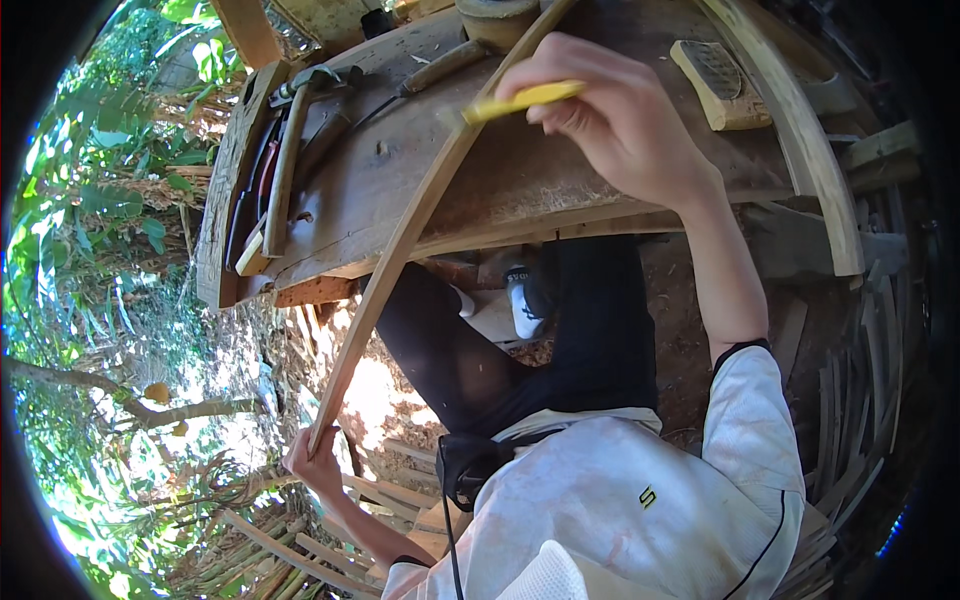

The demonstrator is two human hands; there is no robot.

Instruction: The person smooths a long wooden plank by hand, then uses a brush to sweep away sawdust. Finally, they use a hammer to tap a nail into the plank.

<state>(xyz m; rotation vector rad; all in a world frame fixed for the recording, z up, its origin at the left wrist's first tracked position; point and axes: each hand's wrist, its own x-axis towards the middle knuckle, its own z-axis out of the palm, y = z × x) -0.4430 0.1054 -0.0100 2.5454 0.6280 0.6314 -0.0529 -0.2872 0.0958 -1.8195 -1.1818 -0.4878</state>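
Note:
A long, narrow wooden strip point(405, 235) slants from the bench's far side down past my left leg. My left hand point(314, 462) is closed around its near end, at the lower left. Over the bench, my right hand point(625, 125) is closed on a slim yellow tool point(530, 97), held level. The tool's left end lies over the strip and is smeared by motion. Whether it touches the wood I cannot tell, and its exact kind is unclear.
On the wooden bench point(480, 205), a hammer point(288, 165), red-handled pliers point(267, 170) and a wooden-handled tool point(445, 68) lie left. A round container point(497, 25) stands behind. A wood block point(718, 88) and curved timber point(800, 120) lie right. Wood strips point(865, 390) lie beyond.

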